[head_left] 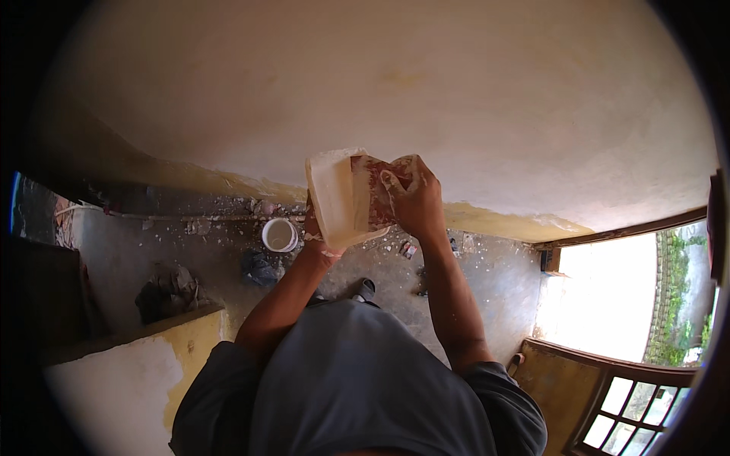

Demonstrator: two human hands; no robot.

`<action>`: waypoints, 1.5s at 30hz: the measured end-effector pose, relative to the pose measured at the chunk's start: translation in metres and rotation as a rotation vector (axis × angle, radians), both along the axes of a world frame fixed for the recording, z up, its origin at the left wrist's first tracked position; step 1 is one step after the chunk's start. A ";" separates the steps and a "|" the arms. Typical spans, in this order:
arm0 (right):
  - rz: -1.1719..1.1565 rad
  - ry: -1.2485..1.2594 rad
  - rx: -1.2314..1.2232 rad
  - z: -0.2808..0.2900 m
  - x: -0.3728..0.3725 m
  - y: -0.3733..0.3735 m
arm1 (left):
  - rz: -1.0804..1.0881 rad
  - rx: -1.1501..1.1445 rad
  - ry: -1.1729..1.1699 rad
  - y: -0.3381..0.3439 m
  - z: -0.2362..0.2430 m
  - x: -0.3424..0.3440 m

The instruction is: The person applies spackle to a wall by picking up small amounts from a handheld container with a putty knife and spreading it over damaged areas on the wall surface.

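Note:
In front of my chest, my left hand [324,247] supports a pale, plaster-smeared board [332,190] from below. Most of its fingers are hidden under the board; a thumb or finger edge shows on the left side. My right hand [417,199] grips a flat reddish-brown spreader [369,194], streaked with white plaster, its fingers bent over the upper part. The spreader's left edge lies over or against the board's right half. White residue coats my right fingers and my left wrist.
A plastered wall [426,83] rises ahead, with a yellowish strip low down. Below are a white bucket [280,235], a dark plastic bag [259,268], rubble and white flecks on the grey floor [380,266]. A low wall [129,380] stands left; a bright doorway [601,296] opens right.

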State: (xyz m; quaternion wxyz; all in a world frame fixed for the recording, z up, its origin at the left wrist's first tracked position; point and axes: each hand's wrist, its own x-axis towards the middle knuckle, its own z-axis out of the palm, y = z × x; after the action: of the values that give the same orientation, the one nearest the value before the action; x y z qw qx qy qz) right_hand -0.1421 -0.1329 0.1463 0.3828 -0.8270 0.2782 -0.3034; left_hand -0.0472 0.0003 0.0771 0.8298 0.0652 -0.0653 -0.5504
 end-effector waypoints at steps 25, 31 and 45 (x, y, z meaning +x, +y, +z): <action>0.065 0.271 -0.150 0.002 0.082 0.032 | 0.031 -0.004 0.140 -0.012 -0.072 0.042; 0.077 0.285 -0.211 0.005 0.083 0.038 | 0.055 0.094 0.064 -0.011 -0.059 0.038; -0.054 0.421 -0.125 0.008 0.079 0.036 | 0.065 0.175 0.048 -0.004 -0.033 0.032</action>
State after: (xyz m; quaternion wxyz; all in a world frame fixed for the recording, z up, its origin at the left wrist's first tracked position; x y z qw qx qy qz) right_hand -0.0629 -0.0974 0.1547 0.2558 -0.8866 0.3546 -0.1511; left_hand -0.0155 -0.0041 0.0441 0.8398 0.1262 0.0052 -0.5281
